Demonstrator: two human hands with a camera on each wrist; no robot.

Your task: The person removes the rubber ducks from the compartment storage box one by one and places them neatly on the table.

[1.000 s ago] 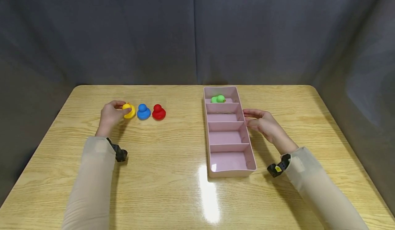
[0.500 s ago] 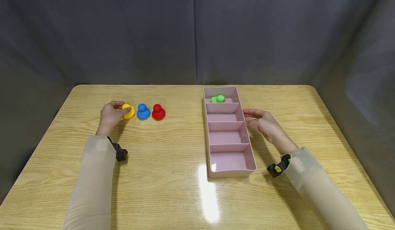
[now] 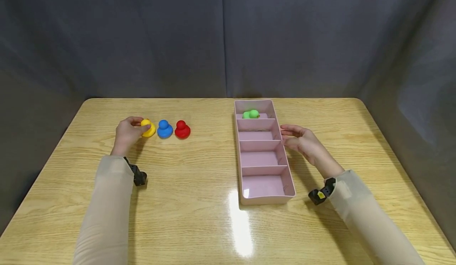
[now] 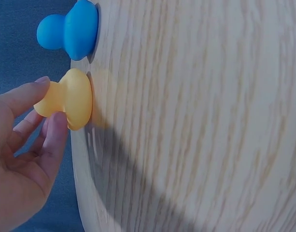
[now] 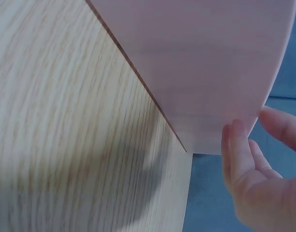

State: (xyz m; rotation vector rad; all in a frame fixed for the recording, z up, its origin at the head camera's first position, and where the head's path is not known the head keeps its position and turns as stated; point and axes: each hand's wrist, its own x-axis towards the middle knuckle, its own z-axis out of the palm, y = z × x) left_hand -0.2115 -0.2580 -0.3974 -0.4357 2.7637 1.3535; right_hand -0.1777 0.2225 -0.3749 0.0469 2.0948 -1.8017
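At the left of the table, my left hand (image 3: 128, 135) pinches a yellow rubber duck (image 3: 148, 128) between thumb and fingers. The left wrist view shows the duck (image 4: 76, 99) standing on the wood, held around its head. Beside it are a blue rubber duck (image 3: 165, 129) and a red rubber duck (image 3: 182, 130). My right hand (image 3: 306, 144) touches the outer right side of a pink divided box (image 3: 263, 200), its fingers extended. In the right wrist view fingertips rest against the box's side wall (image 5: 210, 63), with the thumb near the rim. A green rubber duck (image 3: 251, 114) sits in the farthest compartment.
The wooden table (image 3: 185, 197) ends at a dark grey curtain (image 3: 160, 39) behind and at the sides. Thin dividers split the box into a row of compartments. Each wrist wears a small black camera (image 3: 140, 177).
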